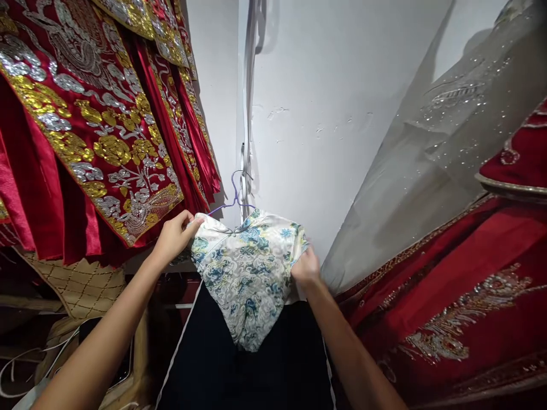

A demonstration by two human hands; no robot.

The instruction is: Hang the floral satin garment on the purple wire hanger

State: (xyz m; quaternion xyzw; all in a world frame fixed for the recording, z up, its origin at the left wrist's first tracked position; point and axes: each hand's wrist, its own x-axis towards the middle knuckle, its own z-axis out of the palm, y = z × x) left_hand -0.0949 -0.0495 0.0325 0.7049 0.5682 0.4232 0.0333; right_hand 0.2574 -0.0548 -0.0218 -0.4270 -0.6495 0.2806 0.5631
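A small white garment with a blue and green floral print (248, 273) hangs on a thin purple wire hanger (236, 196) in front of a white wall. My left hand (176, 234) pinches the garment's left shoulder, fingers closed on the cloth. My right hand (305, 265) grips its right shoulder edge, fingers curled into the fabric. Both arms reach forward and up to it.
Red robes with gold and silver embroidery (94, 125) hang at the left. A grey sequinned gown (431, 154) and a red embroidered dress (448, 296) hang at the right. A dark cloth (239, 370) lies below. A tan quilted item (81, 285) sits at lower left.
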